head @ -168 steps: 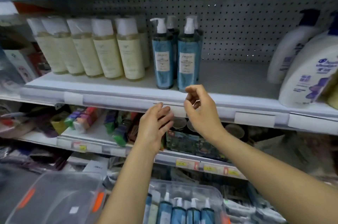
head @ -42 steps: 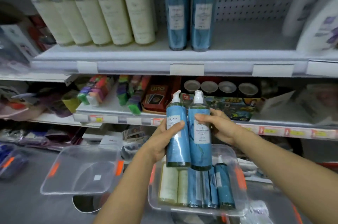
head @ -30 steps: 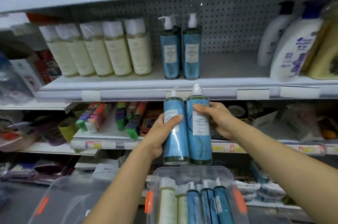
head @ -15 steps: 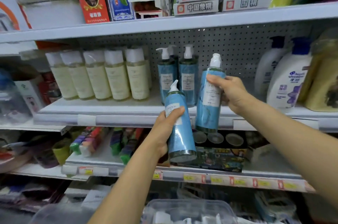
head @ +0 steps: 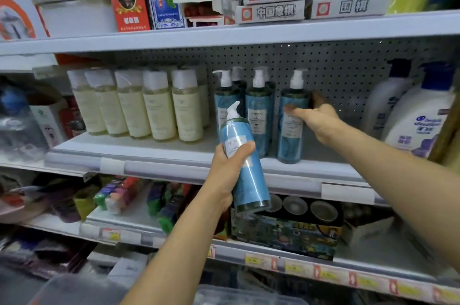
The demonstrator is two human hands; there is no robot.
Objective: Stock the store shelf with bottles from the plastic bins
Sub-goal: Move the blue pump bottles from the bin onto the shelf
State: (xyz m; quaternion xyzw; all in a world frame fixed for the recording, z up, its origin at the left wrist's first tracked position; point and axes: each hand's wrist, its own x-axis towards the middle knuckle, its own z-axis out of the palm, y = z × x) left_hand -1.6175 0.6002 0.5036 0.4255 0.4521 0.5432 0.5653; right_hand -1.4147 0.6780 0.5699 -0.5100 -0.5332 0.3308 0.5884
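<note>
**One blue bottle in hand, one set on shelf**

Cream bottles [head: 159, 110] stand in a row at the left of the shelf [head: 149, 150]. Next come the stocked blue pump bottles [head: 258, 115], upright. Left hand [head: 229, 170] has fingers and thumb wrapped round the tilted blue bottle [head: 249, 180], held off the shelf in front of its edge, pump leaning left. Right hand [head: 318, 122] has its thumb across the front and fingers behind the upright blue bottle [head: 290, 137], which stands on the shelf just beside the stocked ones. White lotion bottles [head: 420, 117] are at far right.

Head-worn view, close, facing store shelf [head: 124, 149]
</note>
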